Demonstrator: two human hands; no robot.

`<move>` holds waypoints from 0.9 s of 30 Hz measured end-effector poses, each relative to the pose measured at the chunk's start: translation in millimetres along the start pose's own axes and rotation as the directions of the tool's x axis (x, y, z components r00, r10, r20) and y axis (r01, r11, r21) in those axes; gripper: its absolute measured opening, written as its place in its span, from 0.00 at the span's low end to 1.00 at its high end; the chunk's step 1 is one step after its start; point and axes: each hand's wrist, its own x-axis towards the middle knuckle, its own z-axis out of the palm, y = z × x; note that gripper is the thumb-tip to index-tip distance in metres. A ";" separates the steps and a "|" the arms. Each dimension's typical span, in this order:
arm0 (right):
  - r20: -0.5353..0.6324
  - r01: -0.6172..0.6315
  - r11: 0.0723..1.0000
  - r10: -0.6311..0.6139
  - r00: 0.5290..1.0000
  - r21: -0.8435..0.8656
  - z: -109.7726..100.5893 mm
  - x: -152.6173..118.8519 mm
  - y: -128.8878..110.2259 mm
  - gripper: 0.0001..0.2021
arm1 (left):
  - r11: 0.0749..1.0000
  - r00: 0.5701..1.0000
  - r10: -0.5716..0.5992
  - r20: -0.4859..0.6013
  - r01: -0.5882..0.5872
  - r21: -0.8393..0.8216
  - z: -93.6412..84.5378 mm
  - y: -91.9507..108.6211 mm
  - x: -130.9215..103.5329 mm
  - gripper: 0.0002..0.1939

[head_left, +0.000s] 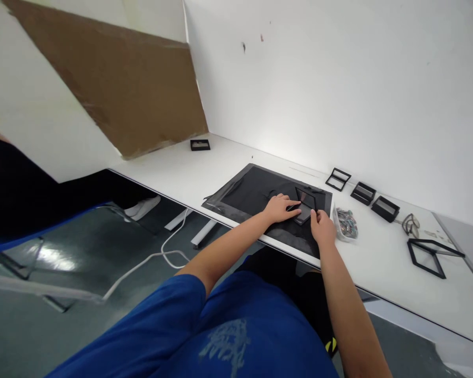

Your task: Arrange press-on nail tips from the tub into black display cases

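Observation:
A black hinged frame [306, 214] with dark, see-through panes stands part-open on a black mat [256, 190] at the table's front edge. My left hand [280, 208] lies at its left side, index finger and thumb stretched out and apart, their tips touching the frame. On the other side my right hand [323, 227] pinches the frame's right edge between thumb and curled fingers. What the lower panel holds, if anything, is too dark to make out.
Right of the mat stands a clear tub [346, 223] of small mixed pieces. Beyond are an open frame [338, 179], two black boxes [363, 193], wrapped glasses-like items [411, 226] and a larger open frame [428, 257]. Another black box [199, 145] sits far left. A person's leg [128, 191] shows leftward.

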 end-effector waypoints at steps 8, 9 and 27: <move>-0.300 0.064 0.994 -0.088 0.950 -0.088 -44.3 -69.1 -11.5 0.30 | 0.997 0.995 -0.064 -0.078 0.066 0.033 -9.4 -18.2 0.8 0.20; -0.333 0.046 0.992 -0.083 0.939 -0.116 -52.4 -72.0 -5.5 0.31 | 0.998 0.994 -0.061 -0.094 0.063 0.021 -10.8 -18.4 1.1 0.20; 0.220 0.484 0.832 -0.436 0.873 -0.271 -105.9 -2.2 61.4 0.14 | 0.989 0.999 0.013 0.031 -0.008 -0.146 -10.8 -22.2 -8.9 0.24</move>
